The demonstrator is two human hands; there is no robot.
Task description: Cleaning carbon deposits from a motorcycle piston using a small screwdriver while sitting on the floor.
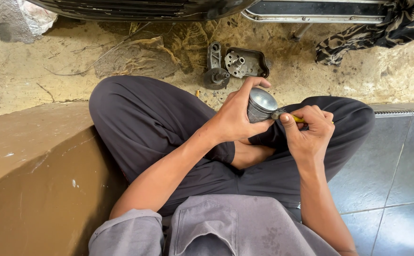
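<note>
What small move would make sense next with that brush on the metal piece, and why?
Probably a short stroke of the small brush along the rim of the metal piston. The right hand pinches its yellow handle with the bristles at the piston's edge, and the left hand grips the piston.

Soft daylight is filling the scene evenly, with nothing looking dim. The sandy ground [36, 71] is showing bright and a little washed out at the upper left. A pale sheen is lying on the dark floor tiles [396, 189] at the lower right, and the piston [262, 100] crown is catching a small glint. Shadows are staying soft, gathering under the dark vehicle edge [136, 8] along the top and beside the brown step [36, 180]. Focus is holding sharp at the centre; the wide lens is bending lines near the edges.
</note>
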